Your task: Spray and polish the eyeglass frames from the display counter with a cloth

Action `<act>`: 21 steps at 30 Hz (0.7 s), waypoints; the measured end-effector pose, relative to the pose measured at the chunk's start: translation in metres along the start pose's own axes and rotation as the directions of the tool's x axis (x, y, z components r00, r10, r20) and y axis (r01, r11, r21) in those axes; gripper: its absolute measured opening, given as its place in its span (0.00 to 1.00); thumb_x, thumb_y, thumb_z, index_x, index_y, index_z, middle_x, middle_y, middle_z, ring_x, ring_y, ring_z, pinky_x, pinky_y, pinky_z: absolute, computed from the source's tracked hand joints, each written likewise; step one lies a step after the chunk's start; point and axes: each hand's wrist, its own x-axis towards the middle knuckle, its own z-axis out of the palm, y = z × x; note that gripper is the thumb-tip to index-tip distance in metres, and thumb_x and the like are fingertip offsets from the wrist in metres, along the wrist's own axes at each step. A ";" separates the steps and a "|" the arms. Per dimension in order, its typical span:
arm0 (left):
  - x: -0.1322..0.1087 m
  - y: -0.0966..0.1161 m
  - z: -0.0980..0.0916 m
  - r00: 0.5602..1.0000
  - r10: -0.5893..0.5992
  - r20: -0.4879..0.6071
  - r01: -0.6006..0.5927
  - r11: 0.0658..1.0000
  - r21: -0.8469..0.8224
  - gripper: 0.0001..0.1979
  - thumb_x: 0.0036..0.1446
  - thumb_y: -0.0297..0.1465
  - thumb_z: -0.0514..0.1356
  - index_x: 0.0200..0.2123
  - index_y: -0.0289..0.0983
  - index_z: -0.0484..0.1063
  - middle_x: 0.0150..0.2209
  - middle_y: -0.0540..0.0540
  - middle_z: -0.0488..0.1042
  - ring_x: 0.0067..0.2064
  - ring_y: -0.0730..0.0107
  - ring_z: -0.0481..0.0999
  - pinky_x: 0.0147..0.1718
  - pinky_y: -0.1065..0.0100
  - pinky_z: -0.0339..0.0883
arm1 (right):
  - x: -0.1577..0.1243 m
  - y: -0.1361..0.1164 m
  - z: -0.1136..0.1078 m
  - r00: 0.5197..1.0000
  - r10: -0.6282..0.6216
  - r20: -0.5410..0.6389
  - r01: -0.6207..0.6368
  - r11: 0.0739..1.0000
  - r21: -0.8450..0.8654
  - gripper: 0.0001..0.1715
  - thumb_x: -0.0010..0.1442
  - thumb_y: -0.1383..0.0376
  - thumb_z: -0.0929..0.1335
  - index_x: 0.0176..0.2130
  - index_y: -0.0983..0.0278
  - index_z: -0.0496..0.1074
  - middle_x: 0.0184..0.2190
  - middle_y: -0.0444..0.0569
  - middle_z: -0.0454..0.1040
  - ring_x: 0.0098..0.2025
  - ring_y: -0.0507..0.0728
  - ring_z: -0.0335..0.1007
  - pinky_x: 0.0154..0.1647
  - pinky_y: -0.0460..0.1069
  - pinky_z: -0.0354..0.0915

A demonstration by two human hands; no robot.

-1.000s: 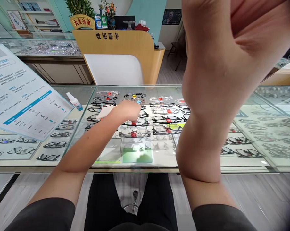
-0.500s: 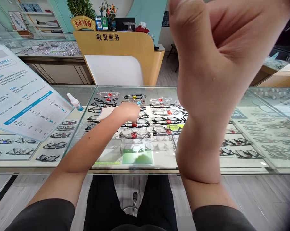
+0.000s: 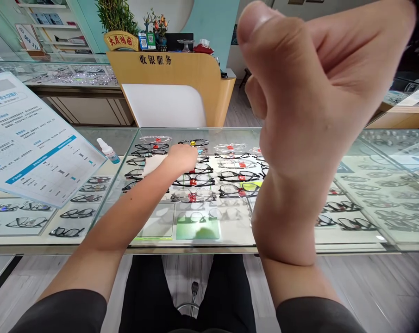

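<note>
My left hand (image 3: pixel 182 157) is curled closed over the glass display counter (image 3: pixel 237 128), its back toward me and its fingertips hidden. A white cloth (image 3: pixel 154 163) lies against its left side; whether the fingers hold it does not show. Under the glass, rows of eyeglasses (image 3: pixel 193 196) with red tags surround that hand. Close to the camera, my right hand (image 3: pixel 299 78) is raised high at the right, thumb bent and fingers curled in. Whatever it may grip is hidden behind the palm or beyond the dark upper right edge.
A small white spray bottle (image 3: pixel 108 151) stands on the glass to the left, beside a large printed sheet (image 3: pixel 32 143). Across the counter are a white chair back (image 3: pixel 164 105) and a wooden cashier desk (image 3: pixel 181 71). A stool base (image 3: pixel 193 296) shows between my legs.
The view has tilted slightly upward. My right thumb has come further into view, with a curled finger now showing beneath it. My left hand has shifted slightly left, staying closed.
</note>
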 end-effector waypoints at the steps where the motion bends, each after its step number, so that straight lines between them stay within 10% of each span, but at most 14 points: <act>1: 0.001 0.000 0.001 1.000 0.002 0.002 -0.002 1.000 0.003 0.24 0.58 0.31 0.67 0.58 0.35 0.85 0.57 0.27 0.85 0.57 0.42 0.86 0.54 0.58 0.78 | -0.001 0.000 0.001 0.999 0.034 -0.028 -0.034 0.999 0.002 0.45 0.80 0.50 0.66 0.18 0.63 0.46 0.22 0.41 0.40 0.28 0.46 0.35 0.34 0.54 0.34; 8: 0.001 0.000 0.000 0.999 0.035 -0.012 -0.035 0.999 0.005 0.19 0.58 0.28 0.67 0.52 0.33 0.87 0.55 0.28 0.86 0.57 0.43 0.86 0.50 0.60 0.77 | -0.006 0.005 0.004 0.997 -0.080 -0.025 0.080 0.997 0.012 0.40 0.73 0.79 0.68 0.22 0.60 0.41 0.22 0.39 0.39 0.28 0.48 0.31 0.30 0.53 0.36; 16: -0.022 -0.006 -0.022 0.996 0.036 -0.085 -0.041 0.997 -0.060 0.17 0.59 0.35 0.68 0.49 0.38 0.88 0.48 0.33 0.88 0.49 0.45 0.87 0.44 0.60 0.74 | -0.011 0.017 -0.003 0.994 0.072 -0.087 -0.084 0.986 -0.143 0.43 0.78 0.46 0.68 0.23 0.59 0.44 0.21 0.42 0.47 0.26 0.50 0.57 0.27 0.49 0.59; 21: -0.062 -0.020 -0.046 0.933 0.039 -0.359 -0.174 0.919 -0.353 0.09 0.59 0.38 0.67 0.37 0.44 0.88 0.34 0.45 0.87 0.35 0.57 0.82 0.33 0.61 0.63 | -0.005 0.020 -0.003 0.994 0.019 -0.109 -0.030 0.995 -0.095 0.44 0.76 0.43 0.70 0.23 0.58 0.43 0.22 0.40 0.40 0.25 0.50 0.41 0.26 0.51 0.49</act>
